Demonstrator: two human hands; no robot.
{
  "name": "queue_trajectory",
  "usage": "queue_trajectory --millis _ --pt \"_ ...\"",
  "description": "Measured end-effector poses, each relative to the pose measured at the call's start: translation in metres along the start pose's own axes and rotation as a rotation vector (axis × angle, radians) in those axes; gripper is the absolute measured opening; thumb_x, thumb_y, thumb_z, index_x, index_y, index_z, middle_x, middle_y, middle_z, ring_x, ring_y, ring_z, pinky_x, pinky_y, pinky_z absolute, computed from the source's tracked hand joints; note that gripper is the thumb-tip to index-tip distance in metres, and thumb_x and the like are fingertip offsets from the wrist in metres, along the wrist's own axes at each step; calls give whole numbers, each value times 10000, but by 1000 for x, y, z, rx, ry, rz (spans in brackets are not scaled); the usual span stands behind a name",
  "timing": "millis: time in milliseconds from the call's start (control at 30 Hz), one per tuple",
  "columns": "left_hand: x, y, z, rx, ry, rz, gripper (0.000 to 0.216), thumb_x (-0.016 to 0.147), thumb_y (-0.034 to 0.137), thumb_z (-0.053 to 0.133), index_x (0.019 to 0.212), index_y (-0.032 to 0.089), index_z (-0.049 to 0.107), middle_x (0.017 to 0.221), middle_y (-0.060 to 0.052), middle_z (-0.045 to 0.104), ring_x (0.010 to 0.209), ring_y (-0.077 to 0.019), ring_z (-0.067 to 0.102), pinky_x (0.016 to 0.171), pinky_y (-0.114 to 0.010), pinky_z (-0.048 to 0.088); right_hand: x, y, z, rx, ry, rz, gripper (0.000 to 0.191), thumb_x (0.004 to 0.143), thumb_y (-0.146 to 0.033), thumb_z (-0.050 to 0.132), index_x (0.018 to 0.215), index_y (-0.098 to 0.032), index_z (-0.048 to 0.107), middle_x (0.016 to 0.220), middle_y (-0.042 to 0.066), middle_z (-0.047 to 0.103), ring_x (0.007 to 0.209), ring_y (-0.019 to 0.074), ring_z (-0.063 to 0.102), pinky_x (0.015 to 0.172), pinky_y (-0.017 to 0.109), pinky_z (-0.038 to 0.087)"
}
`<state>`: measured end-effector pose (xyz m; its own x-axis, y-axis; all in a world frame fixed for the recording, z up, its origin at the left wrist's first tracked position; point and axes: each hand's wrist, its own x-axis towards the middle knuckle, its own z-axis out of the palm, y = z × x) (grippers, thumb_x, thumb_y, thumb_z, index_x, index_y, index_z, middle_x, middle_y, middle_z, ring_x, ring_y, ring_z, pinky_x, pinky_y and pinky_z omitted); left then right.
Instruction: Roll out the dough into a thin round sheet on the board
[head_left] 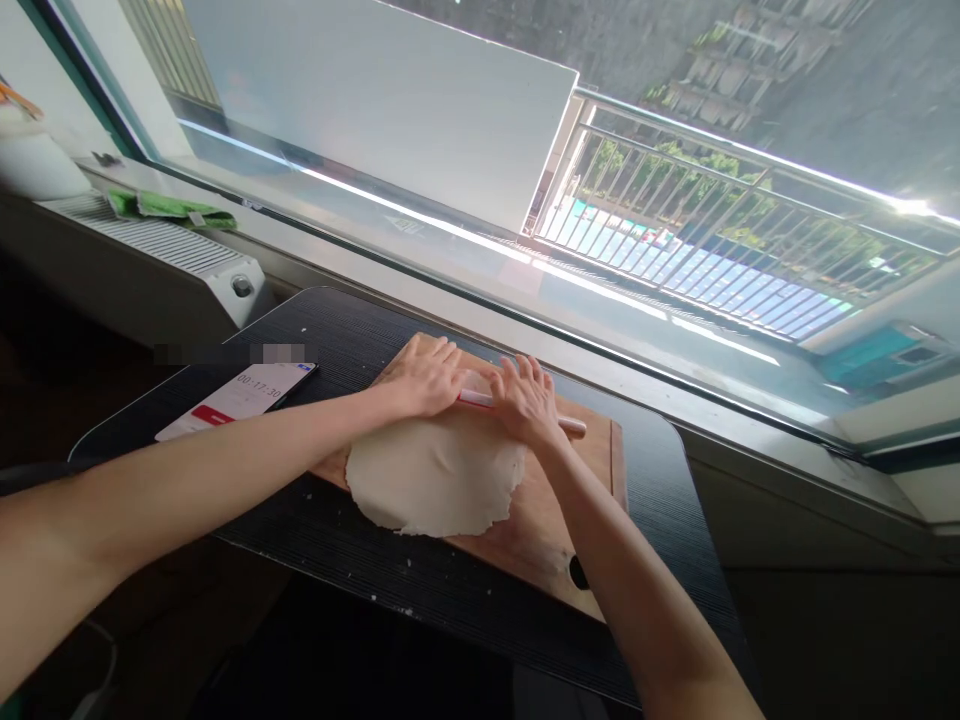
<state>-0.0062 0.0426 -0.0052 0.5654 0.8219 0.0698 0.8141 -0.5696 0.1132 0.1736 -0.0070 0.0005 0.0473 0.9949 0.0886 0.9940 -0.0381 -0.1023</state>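
A flat sheet of pale dough [435, 475] with a ragged edge lies on a wooden cutting board [555, 520]. Across the far part of the dough runs a rolling pin [475, 399], its right end sticking out past my right hand [525, 397]. That hand rests on the pin with its palm down and fingers stretched forward. My left hand [433, 380] lies on the pin's left part, also palm down with the fingers extended. Both palms cover much of the pin, and its left end is hidden.
The board sits on a dark table [345, 560] dotted with white crumbs. A phone [240, 400] showing a timer lies left of the board. Beyond the table are a window sill [420, 300] and a radiator [180, 240] with a green cloth [176, 208] and a white pot [37, 160].
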Motion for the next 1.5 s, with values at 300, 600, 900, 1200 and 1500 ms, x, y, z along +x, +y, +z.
queue_trajectory --millis 300,600,900,1200,1500 --pt "8 0 -2 -12 -15 -45 605 992 364 206 1497 89 395 1578 -144 379 1490 -268 292 1220 -560 142 4 -1 -2 31 -33 37 540 1037 -479 241 1470 -230 444 1569 92 384 1483 284 250 1181 487 226" --pt "51 -6 -8 -38 -64 -159 613 996 392 200 1507 97 365 1604 -139 334 1511 -264 235 1205 -551 192 44 3 -7 78 -92 150 572 1033 -497 220 1492 -211 406 1578 108 358 1481 291 250 1175 498 235" --pt "-4 -3 6 -14 17 19 619 986 380 210 1532 114 328 1612 -115 321 1510 -247 237 1230 -548 84 -15 -1 1 3 -15 -30 529 1028 -500 269 1445 -246 474 1542 89 420 1487 281 233 1187 485 209" --pt "66 -9 -11 -72 -107 -171 638 978 410 201 1542 135 317 1611 -131 324 1510 -321 214 1178 -623 192 56 7 -10 101 -136 166 529 1031 -485 221 1415 -224 475 1496 118 462 1431 290 335 1137 512 297" --pt "36 -10 0 -50 -76 -78 633 986 426 201 1538 143 327 1615 -114 320 1516 -290 208 1204 -599 129 23 3 -4 48 -67 33 514 1031 -483 259 1437 -251 472 1526 88 429 1466 284 262 1167 504 243"
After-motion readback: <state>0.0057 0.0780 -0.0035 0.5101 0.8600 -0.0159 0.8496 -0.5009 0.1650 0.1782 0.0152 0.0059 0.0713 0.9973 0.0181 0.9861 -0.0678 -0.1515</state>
